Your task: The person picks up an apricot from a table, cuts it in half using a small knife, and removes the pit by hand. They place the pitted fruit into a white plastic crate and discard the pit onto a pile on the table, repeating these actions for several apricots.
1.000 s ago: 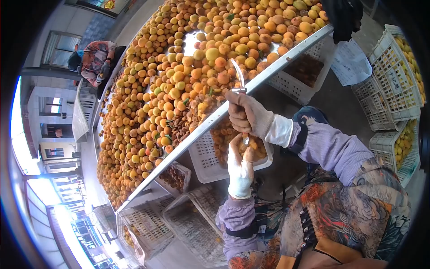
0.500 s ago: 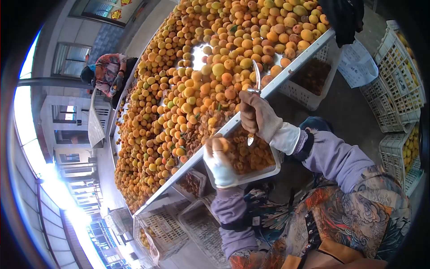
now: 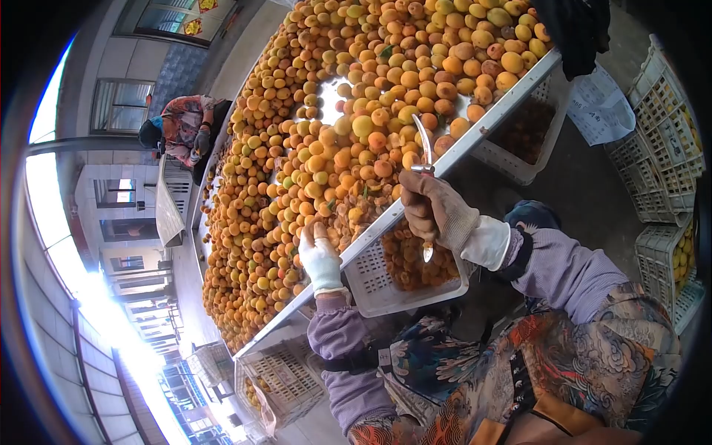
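Observation:
A long metal-edged table (image 3: 497, 111) bears a heap of orange and yellow fruit (image 3: 319, 159). My gloved right hand (image 3: 437, 211) is closed round a tool with a curved metal blade (image 3: 423, 137) pointing up and a spoon-like end (image 3: 428, 252) below the fist. It is just outside the table's rim, above a white crate (image 3: 371, 278) of halved fruit (image 3: 419, 261). On the left, my left hand (image 3: 319, 256), in a white glove, reaches over the rim to the fruit, its fingers apart and its fingertips at the heap's near edge.
Another white crate (image 3: 512, 167) is under the table on the right. Crates of yellow fruit (image 3: 660, 141) are stacked at far right, near a paper sheet (image 3: 601, 107). A dark glove or cloth (image 3: 575, 33) is at the table corner. A co-worker (image 3: 185, 130) is across the table.
My left hand has moved from beside the tool, away from my right hand, over to the heap. My right hand still holds the tool. The view has shifted a little.

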`<state>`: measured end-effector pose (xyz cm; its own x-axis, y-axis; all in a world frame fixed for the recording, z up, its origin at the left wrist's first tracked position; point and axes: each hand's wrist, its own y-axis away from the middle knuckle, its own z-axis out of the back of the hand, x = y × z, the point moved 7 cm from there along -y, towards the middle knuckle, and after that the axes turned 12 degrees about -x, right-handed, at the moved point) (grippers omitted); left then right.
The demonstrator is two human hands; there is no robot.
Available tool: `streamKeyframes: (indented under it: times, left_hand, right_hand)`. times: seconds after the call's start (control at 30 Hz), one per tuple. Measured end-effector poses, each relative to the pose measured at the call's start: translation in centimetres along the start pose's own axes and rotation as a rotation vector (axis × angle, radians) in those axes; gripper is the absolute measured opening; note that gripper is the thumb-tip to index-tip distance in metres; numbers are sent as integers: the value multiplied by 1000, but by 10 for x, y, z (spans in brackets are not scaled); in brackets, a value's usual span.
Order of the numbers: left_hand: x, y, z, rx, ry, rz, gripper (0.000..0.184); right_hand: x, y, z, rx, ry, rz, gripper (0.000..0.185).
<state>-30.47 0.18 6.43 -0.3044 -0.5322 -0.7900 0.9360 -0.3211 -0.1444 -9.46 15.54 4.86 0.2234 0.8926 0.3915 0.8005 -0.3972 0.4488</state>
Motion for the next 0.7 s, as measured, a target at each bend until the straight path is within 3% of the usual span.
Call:
streamKeyframes:
  times: [0.2,0.3,0.37,0.43,0.5,0.57,0.6,0.63,0.7]
  left_hand:
    - [27,-29,3,-90,-154,-196,40]
    - [32,-35,6,-82,-81,-114,38]
    - [6,-16,8,-25,25,112,33]
    - [-4,-5,14,-28,107,110,27]
    - [-14,14,8,243,10,80,28]
    - [-40,40,5,330,-165,-158,27]
    - [-19,46,7,397,-161,-31,26]
    - [-22,47,11,320,-416,-249,24]
    - [-24,37,17,176,-338,-258,22]
  right_hand:
    - [-8,0,4,2,12,-50,35]
    - [-3,5,1,10,19,-60,33]
    - [-3,6,2,-16,44,-74,33]
    - [-6,3,5,-29,59,-99,33]
    - [-8,2,7,-45,69,-125,33]
    - [-10,5,8,-52,109,-170,33]
    - [-12,6,8,-51,109,-175,33]
    - [-12,7,7,-41,74,-163,33]
    - [-15,8,8,-31,40,-158,33]
